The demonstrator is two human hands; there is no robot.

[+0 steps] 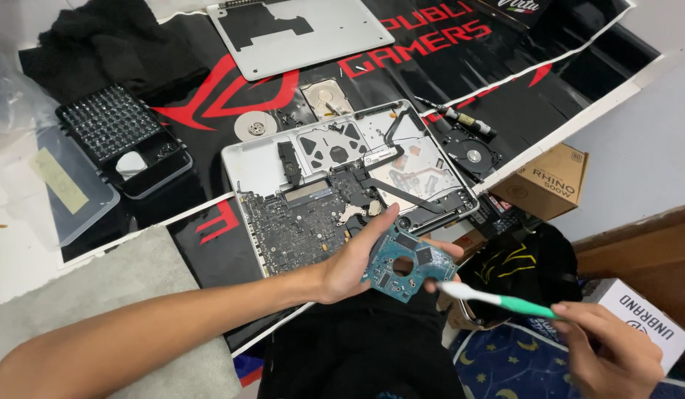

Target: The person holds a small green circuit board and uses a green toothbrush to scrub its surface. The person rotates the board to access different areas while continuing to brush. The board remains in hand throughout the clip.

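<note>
A black printed mat [231, 244] is spread over the worktop, so that loose parts are kept on one dark surface. In its middle an opened laptop chassis [342, 177] is laid bottom up, its green mainboard [298, 222] exposed at the near side; the removed silver bottom cover [298, 33] is set aside at the far edge, well apart. A tray of screwdriver bits [113, 122] is kept at the left edge, near at hand. A bare hard drive [326, 98] and a loose silver platter [254, 126] lie just beyond the chassis.

A small blue-green circuit board [405, 266] is held off the near edge of the worktop, in front of the chassis. It is clamped by the left hand [350, 262], thumb on top and fingers beneath, and tilted so that its face is presented upward. A white and green toothbrush [497, 299] is pinched at its handle end by the right hand [608, 347], whose grip is closed around it; the bristle end is brought against the board's right edge.
</note>
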